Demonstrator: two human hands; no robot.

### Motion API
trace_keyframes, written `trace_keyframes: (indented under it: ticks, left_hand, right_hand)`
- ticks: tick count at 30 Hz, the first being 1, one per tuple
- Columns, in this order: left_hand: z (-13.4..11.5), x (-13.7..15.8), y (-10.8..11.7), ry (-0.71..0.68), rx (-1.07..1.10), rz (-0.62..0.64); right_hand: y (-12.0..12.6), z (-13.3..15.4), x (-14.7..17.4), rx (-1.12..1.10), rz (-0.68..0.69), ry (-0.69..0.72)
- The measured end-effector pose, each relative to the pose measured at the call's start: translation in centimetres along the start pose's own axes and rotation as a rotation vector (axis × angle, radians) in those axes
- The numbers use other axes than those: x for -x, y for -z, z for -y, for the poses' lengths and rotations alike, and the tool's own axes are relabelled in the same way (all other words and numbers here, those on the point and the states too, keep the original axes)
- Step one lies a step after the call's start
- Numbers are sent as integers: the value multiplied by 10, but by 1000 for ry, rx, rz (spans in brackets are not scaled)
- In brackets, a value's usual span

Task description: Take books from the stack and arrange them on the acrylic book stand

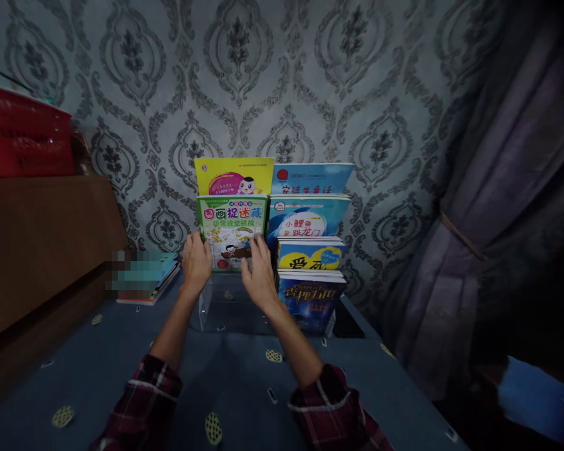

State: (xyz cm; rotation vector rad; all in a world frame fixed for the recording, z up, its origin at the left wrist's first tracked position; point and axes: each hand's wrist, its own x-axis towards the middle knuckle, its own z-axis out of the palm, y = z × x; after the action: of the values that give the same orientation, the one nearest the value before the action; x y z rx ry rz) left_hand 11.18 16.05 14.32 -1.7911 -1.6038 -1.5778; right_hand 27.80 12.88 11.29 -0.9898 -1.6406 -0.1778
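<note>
Inspecting remotely, I find the left hand [197,260] and right hand [262,272] apparently gripping the green book [230,222] by its side edges, toward the left edge of the rack [235,308]; finger closure is partly hidden. Uneven pressure could tilt it; slack fingers could drop it.

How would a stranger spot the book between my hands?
Before the patterned wall, find the clear stand. In its left column, the front book has the left hand and right hand at its sides. Its green cover differs from the yellow book behind.
</note>
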Motion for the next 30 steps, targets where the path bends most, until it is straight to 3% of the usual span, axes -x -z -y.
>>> trace_keyframes:
  ticks: [11,30]
  left_hand:
    - [-22,10,6,53,-185,51]
    - [-10,0,4,62,-148,104]
  right_hand:
    - [-4,-8,3,-7,-4,1]
    - [1,-6,6,-11,4,17]
